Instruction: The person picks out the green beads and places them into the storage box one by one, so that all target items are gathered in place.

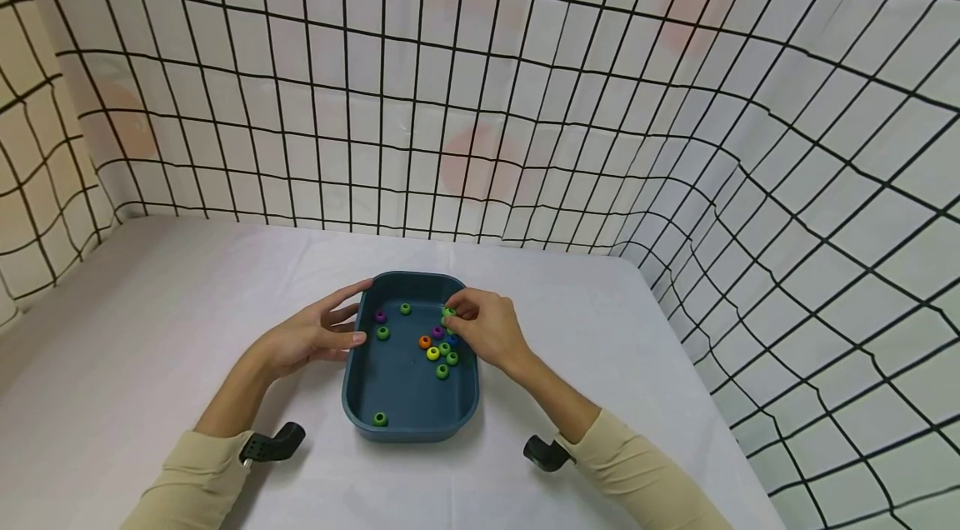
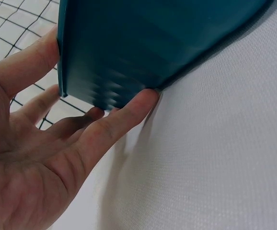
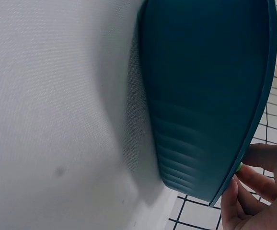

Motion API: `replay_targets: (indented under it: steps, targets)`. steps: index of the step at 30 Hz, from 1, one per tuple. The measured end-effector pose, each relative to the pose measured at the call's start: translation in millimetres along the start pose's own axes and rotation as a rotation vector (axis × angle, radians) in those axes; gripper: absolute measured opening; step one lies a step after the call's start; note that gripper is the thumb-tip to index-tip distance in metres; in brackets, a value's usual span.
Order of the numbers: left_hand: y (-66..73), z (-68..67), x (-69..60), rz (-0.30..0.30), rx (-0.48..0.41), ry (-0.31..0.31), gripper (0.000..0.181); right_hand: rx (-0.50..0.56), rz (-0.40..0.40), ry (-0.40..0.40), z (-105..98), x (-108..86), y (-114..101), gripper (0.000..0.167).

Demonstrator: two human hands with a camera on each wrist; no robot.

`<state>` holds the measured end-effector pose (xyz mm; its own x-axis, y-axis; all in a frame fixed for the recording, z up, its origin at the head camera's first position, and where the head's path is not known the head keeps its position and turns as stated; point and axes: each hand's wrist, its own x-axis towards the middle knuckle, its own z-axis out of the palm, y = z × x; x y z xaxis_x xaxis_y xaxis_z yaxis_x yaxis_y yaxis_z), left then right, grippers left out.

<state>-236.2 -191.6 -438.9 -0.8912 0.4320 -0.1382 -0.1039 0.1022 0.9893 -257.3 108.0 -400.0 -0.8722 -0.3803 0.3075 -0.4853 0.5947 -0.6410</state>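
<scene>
A blue-green plastic tray (image 1: 405,397) stands on the white cloth with several coloured beads in it. My left hand (image 1: 303,338) rests against the tray's left side, fingers spread and mostly straight; in the left wrist view its fingertips touch the tray wall (image 2: 124,52). Over the tray's upper right part, my right hand (image 1: 491,332) pinches a green bead (image 1: 449,312) between thumb and fingers. A sliver of that green bead (image 3: 239,167) shows by the rim in the right wrist view. Below the fingers lie a purple bead (image 1: 438,332), an orange bead (image 1: 425,342) and a yellow bead (image 1: 432,354).
Scattered at the tray's left are a purple bead (image 1: 380,317) and green beads (image 1: 383,333); another green bead (image 1: 380,419) lies near the front wall. White cloth (image 1: 600,330) covers the table. Black-lined netting (image 1: 420,97) over white sheeting encloses the back and sides.
</scene>
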Motion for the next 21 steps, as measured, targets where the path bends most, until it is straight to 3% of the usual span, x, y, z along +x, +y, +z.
replay_targets:
  steps: [21]
  targets:
    - [0.1, 0.3, -0.5, -0.005, -0.001, 0.001, 0.09, 0.022, 0.007, -0.002, -1.2, -0.3, 0.2, 0.016]
